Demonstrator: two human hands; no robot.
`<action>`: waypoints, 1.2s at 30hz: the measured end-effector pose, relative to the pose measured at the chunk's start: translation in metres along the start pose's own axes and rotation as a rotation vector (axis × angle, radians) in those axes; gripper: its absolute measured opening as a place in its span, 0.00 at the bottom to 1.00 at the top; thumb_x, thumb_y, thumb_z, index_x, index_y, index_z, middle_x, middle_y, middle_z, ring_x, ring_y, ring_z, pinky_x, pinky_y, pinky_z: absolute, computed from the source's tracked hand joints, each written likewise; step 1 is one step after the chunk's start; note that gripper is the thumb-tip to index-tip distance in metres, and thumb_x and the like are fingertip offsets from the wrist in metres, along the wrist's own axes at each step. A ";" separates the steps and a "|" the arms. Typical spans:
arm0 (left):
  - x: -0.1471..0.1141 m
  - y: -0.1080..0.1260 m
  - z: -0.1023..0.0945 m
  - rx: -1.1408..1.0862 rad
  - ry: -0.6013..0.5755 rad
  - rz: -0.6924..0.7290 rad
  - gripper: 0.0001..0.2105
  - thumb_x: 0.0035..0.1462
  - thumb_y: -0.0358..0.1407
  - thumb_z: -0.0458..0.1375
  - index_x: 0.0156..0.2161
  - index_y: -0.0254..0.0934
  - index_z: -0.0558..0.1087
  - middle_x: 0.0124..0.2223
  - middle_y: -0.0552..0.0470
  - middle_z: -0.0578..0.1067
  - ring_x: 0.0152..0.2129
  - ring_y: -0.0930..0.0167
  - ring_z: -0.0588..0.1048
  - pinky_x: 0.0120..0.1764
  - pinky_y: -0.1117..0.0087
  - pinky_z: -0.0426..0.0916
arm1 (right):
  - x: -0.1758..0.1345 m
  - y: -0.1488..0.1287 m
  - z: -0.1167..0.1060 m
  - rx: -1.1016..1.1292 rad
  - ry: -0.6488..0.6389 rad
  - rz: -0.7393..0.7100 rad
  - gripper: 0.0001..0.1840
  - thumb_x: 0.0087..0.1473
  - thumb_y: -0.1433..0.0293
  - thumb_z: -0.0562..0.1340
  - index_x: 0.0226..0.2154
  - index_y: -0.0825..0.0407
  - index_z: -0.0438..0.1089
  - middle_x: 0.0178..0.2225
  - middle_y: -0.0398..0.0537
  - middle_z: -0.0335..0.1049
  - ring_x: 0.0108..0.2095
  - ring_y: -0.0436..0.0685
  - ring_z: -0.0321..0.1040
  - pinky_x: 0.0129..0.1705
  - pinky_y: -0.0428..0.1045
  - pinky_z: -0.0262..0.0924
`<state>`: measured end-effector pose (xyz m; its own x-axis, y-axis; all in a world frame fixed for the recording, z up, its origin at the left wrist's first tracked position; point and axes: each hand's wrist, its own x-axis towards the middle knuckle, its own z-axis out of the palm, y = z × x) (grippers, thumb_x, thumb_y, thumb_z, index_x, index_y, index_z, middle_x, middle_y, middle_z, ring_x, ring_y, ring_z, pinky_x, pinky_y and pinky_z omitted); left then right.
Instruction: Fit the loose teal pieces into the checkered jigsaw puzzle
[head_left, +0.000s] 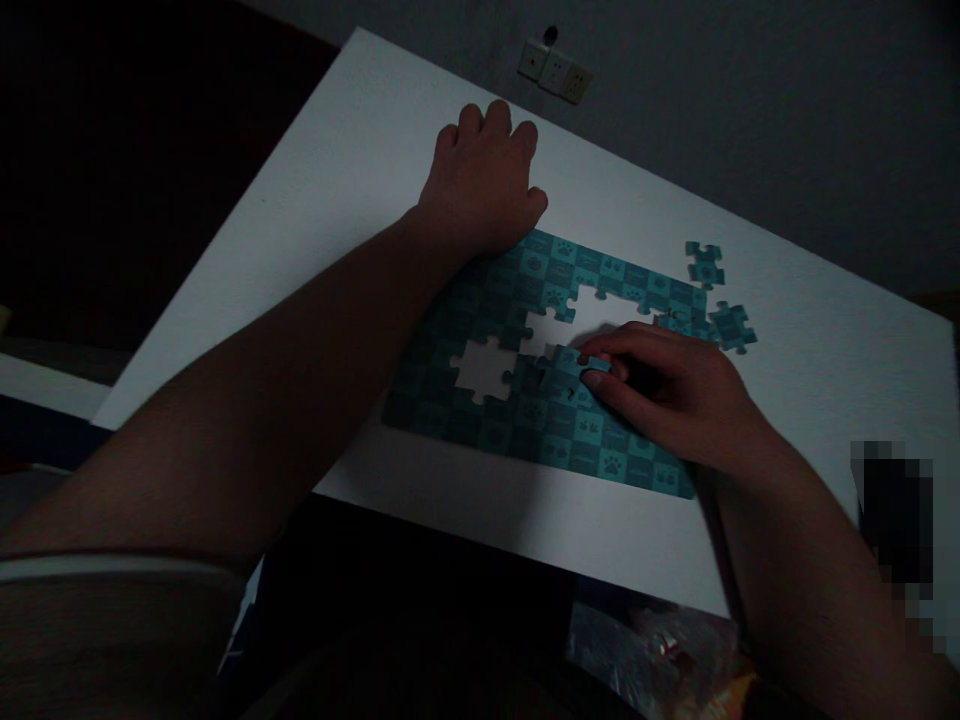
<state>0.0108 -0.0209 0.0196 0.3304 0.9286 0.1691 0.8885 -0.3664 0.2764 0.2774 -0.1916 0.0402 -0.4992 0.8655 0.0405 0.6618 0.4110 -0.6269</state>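
A teal checkered jigsaw puzzle (491, 425) with paw-print squares lies partly assembled, with gaps at its middle and left. My right hand (667, 385) pinches a teal puzzle piece (564, 368) between thumb and fingers, tilted just over the gap in the middle. My left hand (484, 180) rests at the puzzle's upper left edge, knuckles up and fingers curled under; no object shows in it. My left forearm covers part of the puzzle's left side. Two loose pieces, one puzzle piece (705, 264) and another puzzle piece (732, 326), lie beyond the upper right corner.
The white table (330, 150) runs up to a grey wall with a row of sockets (555, 70). Clear plastic packaging (626, 650) sits below the near edge. A pixelated dark patch covers the right side. The scene is dim.
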 end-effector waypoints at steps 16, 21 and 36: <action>0.002 -0.001 -0.002 0.013 -0.050 -0.036 0.29 0.85 0.41 0.67 0.84 0.41 0.79 0.86 0.38 0.74 0.83 0.41 0.69 0.85 0.37 0.69 | -0.001 0.002 -0.001 -0.014 0.010 -0.030 0.10 0.80 0.62 0.73 0.58 0.36 0.89 0.45 0.48 0.91 0.34 0.65 0.82 0.42 0.63 0.80; -0.001 0.001 0.000 0.050 -0.026 -0.023 0.25 0.88 0.35 0.69 0.83 0.37 0.80 0.84 0.34 0.76 0.82 0.41 0.72 0.83 0.40 0.72 | 0.000 0.000 0.000 0.005 0.016 -0.034 0.09 0.79 0.63 0.73 0.57 0.36 0.89 0.45 0.49 0.91 0.34 0.65 0.82 0.43 0.64 0.80; 0.003 -0.007 -0.001 -0.129 -0.073 -0.050 0.41 0.66 0.61 0.54 0.80 0.61 0.80 0.85 0.44 0.73 0.81 0.37 0.61 0.83 0.32 0.57 | 0.001 0.000 0.000 -0.020 0.011 -0.044 0.09 0.79 0.63 0.73 0.57 0.40 0.87 0.43 0.49 0.89 0.34 0.63 0.81 0.42 0.62 0.78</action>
<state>0.0052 -0.0155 0.0193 0.3130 0.9460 0.0838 0.8577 -0.3195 0.4029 0.2769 -0.1909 0.0407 -0.5215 0.8499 0.0764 0.6507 0.4540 -0.6087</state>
